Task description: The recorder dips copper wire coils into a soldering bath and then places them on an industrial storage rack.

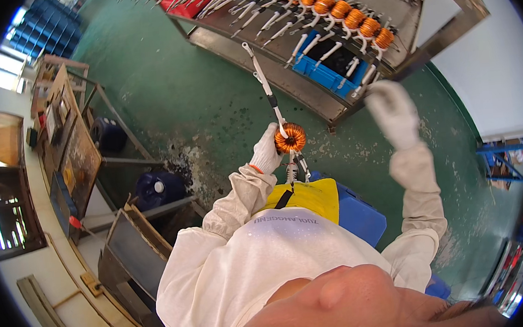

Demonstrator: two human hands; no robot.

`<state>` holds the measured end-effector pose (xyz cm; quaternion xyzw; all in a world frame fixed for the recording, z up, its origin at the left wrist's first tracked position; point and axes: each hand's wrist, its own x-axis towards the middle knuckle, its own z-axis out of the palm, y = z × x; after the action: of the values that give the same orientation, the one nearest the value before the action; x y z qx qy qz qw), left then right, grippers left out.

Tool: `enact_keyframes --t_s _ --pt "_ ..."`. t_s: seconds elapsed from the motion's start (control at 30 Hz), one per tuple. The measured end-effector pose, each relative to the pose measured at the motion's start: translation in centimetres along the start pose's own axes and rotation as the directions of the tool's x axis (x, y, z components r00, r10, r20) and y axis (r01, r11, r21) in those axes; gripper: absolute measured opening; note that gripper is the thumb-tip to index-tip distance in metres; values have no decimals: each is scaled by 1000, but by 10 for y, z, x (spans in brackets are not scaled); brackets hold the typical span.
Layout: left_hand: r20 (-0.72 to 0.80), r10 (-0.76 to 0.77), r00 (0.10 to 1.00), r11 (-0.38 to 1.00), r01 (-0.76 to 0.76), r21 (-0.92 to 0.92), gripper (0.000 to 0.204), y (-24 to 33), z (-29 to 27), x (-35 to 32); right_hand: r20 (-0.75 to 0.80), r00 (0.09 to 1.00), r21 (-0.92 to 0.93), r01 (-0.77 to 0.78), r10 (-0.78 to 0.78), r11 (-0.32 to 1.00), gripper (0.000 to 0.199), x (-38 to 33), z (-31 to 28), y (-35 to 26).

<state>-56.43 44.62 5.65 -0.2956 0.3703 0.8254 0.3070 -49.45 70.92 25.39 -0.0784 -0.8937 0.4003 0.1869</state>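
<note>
My left hand [267, 151], in a white glove, is closed on a copper-wound ring coil [297, 132] in front of my body. A long lead [265, 83] with white and black sleeving and a metal lug at its tip points away from the coil. Shorter white-sleeved leads [301, 163] hang on its near side. My right hand [392, 111], also gloved, is raised by the near right corner of the metal table [331, 116]. Motion smears its fingers, and I cannot see whether it holds anything.
A row of similar coils [324, 3] lines the table, their leads over its edge. A blue crate [328, 75] sits on the lower shelf; a red bin [190, 4] is farther left. Blue jugs [159, 189] and a wooden bench [78, 138] stand left. A yellow cloth [313, 199] covers my lap.
</note>
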Motion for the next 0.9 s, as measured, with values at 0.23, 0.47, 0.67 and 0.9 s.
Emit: enact_keyframes --t_s 0.23,0.47,0.67,0.9 --pt "286 -64 956 995 40 88 35 -28 39 -43 492 753 -171 -409 438 896 64 -75 85 -12" --pt "632 -88 770 978 -53 201 71 -29 37 -55 164 940 -281 -247 300 927 51 -89 50 -20" --pt "587 -241 773 964 119 240 82 11 -16 -45 146 967 -545 256 -210 799 49 -39 -12 -67" --pt "663 -159 732 962 265 -63 71 25 -50 -35 359 761 -711 598 -540 370 53 63 -34 -81"
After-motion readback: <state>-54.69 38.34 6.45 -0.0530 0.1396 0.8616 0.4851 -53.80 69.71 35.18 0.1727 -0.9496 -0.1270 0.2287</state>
